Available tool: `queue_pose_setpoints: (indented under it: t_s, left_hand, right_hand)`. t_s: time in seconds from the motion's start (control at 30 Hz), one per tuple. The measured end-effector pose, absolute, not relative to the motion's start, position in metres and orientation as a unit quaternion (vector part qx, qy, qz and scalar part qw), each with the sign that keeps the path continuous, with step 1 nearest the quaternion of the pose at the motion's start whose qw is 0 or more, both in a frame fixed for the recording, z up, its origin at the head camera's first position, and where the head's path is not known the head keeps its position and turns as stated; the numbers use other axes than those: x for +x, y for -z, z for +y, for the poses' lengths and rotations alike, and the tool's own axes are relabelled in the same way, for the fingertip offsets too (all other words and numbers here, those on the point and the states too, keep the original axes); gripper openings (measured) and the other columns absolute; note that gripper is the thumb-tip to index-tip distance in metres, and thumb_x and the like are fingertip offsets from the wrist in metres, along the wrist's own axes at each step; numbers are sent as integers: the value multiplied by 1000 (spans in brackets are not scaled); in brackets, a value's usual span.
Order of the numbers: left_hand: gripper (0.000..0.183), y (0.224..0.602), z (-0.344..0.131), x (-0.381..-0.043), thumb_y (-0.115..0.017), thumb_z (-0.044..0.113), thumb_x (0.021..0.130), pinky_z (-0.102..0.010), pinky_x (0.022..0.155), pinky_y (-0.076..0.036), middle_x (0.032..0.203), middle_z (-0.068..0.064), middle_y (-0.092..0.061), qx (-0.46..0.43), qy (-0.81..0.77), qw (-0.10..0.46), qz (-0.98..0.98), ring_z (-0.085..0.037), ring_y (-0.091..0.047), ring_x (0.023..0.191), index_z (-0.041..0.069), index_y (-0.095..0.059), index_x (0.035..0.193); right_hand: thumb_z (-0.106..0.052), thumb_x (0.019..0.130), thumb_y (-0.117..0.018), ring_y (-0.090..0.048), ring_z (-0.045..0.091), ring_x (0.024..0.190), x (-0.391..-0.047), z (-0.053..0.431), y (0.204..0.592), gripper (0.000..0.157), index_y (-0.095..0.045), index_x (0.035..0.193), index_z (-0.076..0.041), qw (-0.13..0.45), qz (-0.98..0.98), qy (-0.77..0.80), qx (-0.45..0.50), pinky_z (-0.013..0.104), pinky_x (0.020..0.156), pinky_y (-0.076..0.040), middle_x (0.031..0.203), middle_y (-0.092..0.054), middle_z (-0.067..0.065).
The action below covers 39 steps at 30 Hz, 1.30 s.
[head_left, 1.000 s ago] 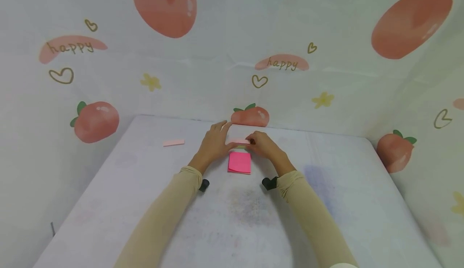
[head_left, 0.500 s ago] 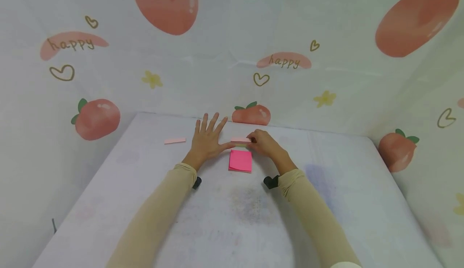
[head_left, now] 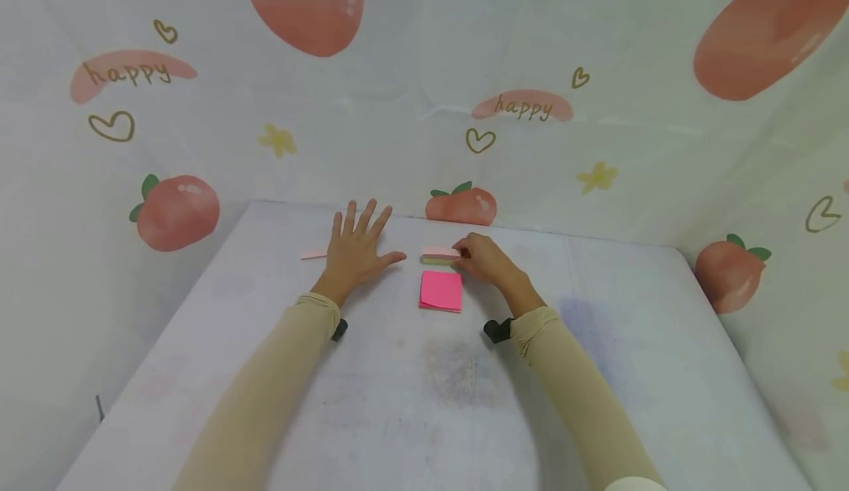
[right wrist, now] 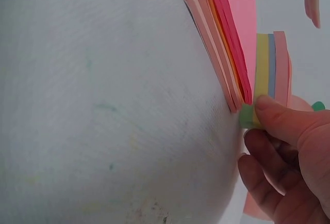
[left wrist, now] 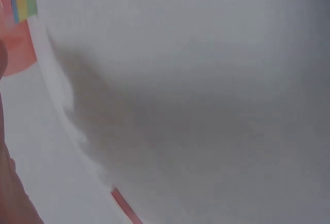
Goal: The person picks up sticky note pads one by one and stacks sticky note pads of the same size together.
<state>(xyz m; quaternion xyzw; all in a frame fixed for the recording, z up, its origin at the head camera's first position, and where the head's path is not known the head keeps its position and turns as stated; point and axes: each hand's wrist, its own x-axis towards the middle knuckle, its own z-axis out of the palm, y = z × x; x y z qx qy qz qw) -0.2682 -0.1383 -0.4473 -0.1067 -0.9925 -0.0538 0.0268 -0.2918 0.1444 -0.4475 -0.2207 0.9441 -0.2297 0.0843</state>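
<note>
My right hand (head_left: 489, 261) pinches the right end of a small stack of sticky note strips (head_left: 438, 258). Green, yellow, blue and pink layers show on these strips (right wrist: 264, 61) in the right wrist view, with the thumb against one face. Just in front lies a bright pink pad of square sticky notes (head_left: 441, 290), its lower layers orange and pale pink in the right wrist view. My left hand (head_left: 354, 256) has its fingers spread and holds nothing. It partly covers a separate pale pink strip (head_left: 312, 255), whose edge shows low in the left wrist view; contact cannot be told.
The white table (head_left: 424, 417) ends at a back wall (head_left: 385, 122) printed with fruit, hearts and flowers. A dark, stained patch (head_left: 464, 373) marks the tabletop between the forearms. Black wrist cameras (head_left: 497, 331) sit under the sleeves.
My left hand has let go of the strip stack and moved left, its fingers spreading, until it covers part of the separate pink strip. The right hand keeps its pinch in place.
</note>
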Motion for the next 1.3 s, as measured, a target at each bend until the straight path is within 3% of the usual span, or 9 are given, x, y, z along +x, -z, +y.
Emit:
queue_pose_setpoints:
  t_s: [0.87,1.3]
  left_hand:
    - [92,441,-220,-250,-48,69,96,-66,125,3,173,-13,-6,-47,88,-8,-995,-47,5,158,23,-7,165]
    - [94,445,-239,-241,-57,55,99,-69,121,-18,163,-31,-27,-41,158,-28,-986,-56,-20,150,8,-9,164]
  right_hand:
    - [-13,95,-71,-65,28,107,-291,145,446,34,-69,127,0,93,947,223,-211,41,97,-55,114,-68,15]
    - [-16,96,-71,-64,27,108,-290,144,445,36,-68,128,-1,100,950,217,-202,41,97,-54,115,-67,14]
